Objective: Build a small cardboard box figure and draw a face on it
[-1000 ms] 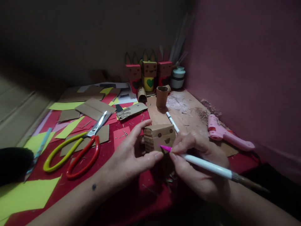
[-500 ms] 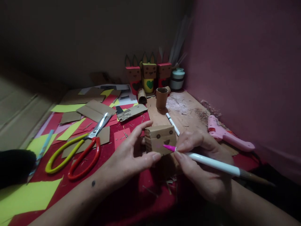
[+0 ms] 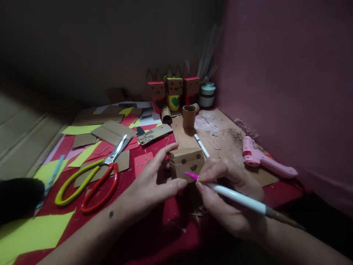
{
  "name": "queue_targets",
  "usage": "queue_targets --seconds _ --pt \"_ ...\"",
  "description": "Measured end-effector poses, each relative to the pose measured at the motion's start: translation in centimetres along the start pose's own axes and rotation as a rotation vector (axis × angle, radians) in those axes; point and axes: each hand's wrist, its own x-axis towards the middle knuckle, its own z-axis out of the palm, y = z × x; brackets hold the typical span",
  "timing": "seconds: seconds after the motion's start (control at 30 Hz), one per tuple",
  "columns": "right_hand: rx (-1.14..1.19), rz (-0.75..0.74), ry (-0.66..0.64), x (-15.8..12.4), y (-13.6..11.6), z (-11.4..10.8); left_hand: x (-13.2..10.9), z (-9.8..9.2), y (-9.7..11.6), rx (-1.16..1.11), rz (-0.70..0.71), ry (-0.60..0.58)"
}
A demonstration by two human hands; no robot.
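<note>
A small cardboard box point(image 3: 180, 156) with two round eyes and a dark mouth drawn on its front is held by my left hand point(image 3: 157, 176), thumb at the lower front and fingers behind its left side. My right hand point(image 3: 228, 195) pinches a white pen point(image 3: 237, 195) with a magenta tip. That tip lies against the box front, left of the mouth, where a faint pinkish patch shows. Beyond the box lies another white pen point(image 3: 201, 144).
Open scissors point(image 3: 111, 158) lie on paper and cardboard scraps at the left. Three box-headed figures point(image 3: 173, 88) stand at the back, with a cardboard tube point(image 3: 189, 118) before them and a teal-lidded jar point(image 3: 207, 95) alongside. A pink glue gun point(image 3: 264, 162) is at the right.
My right hand and the pen have moved a little to the left across the box front. My left hand keeps its hold on the box. The whole view has shifted slightly.
</note>
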Motion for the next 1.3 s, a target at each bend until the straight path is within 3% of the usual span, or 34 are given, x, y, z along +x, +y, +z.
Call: queue_targets --seconds 0.63,0.83,1.03,1.3 --pt "-0.041 -0.045 -0.065 -0.32 0.54 -0.09 -0.14 0.2 -0.05 0.08 0.013 0.042" --pt "-0.044 -0.025 -0.059 -0.36 0.75 -0.14 0.09 0.0 -0.35 0.083 0.029 0.001" --pt "-0.044 0.001 -0.041 -0.52 0.85 -0.06 -0.18 0.43 -0.24 0.062 0.018 0.063" --pt "-0.113 0.055 0.015 -0.09 0.21 0.22 -0.12 0.43 -0.22 0.061 0.009 0.054"
